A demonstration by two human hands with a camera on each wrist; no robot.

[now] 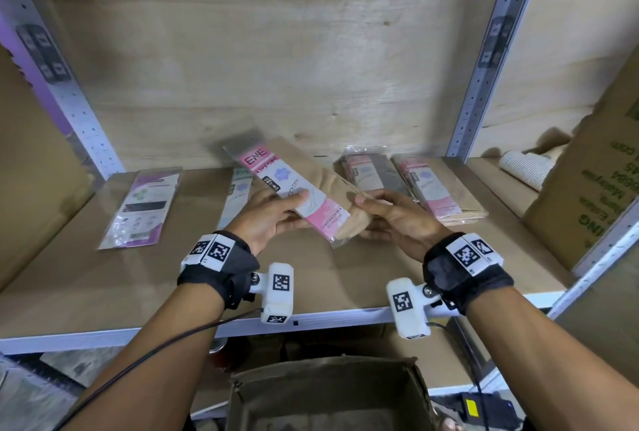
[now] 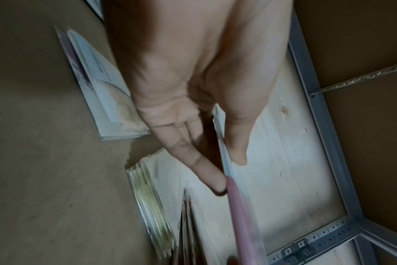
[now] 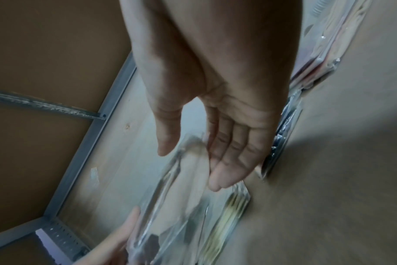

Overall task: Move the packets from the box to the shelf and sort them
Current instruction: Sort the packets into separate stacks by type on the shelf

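Bare forearms wear black wristbands (image 1: 221, 271) topped with white blocks bearing black-and-white square markers (image 1: 468, 254), white camera mounts (image 1: 278, 292) and black cables (image 1: 145, 358).

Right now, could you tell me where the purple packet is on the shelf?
In the head view, the purple packet lies flat at the shelf's left end, apart from the other packets, left of the left hand.

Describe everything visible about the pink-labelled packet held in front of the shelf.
The pink-labelled packet is a long, flat, clear plastic sleeve with beige hosiery inside. Its pink-and-white card reads "ENE" at the top. It is held above the shelf board, tilted diagonally, top end up and to the left. The left hand pinches it, thumb on the front. The right hand holds its beige right edge.
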